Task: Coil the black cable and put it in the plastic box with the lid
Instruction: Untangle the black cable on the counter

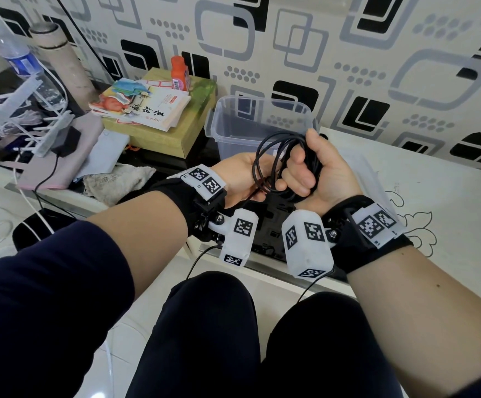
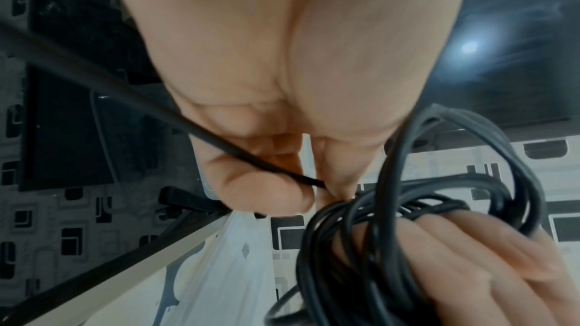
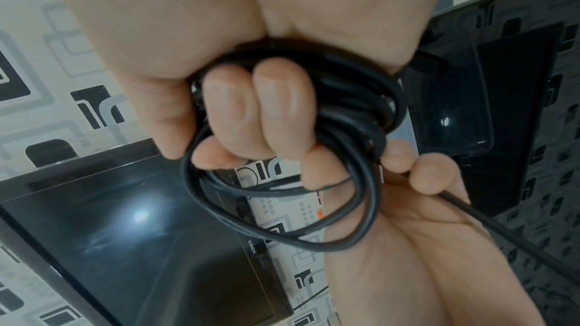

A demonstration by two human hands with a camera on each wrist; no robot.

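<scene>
The black cable is gathered into several loops held above the table, just in front of the clear plastic box, which stands open by the wall. My right hand grips the bundle, with the fingers curled through the loops of the coil. My left hand sits close beside it and pinches the loose strand between thumb and fingers. That strand runs back past the left wrist. The box's translucent lid lies flat on the white tabletop to the right.
A glossy black device lies under the hands. Left of the box, books and an orange bottle sit on a yellow-green carton. Farther left are a white antenna device, a water bottle, a flask and a cloth.
</scene>
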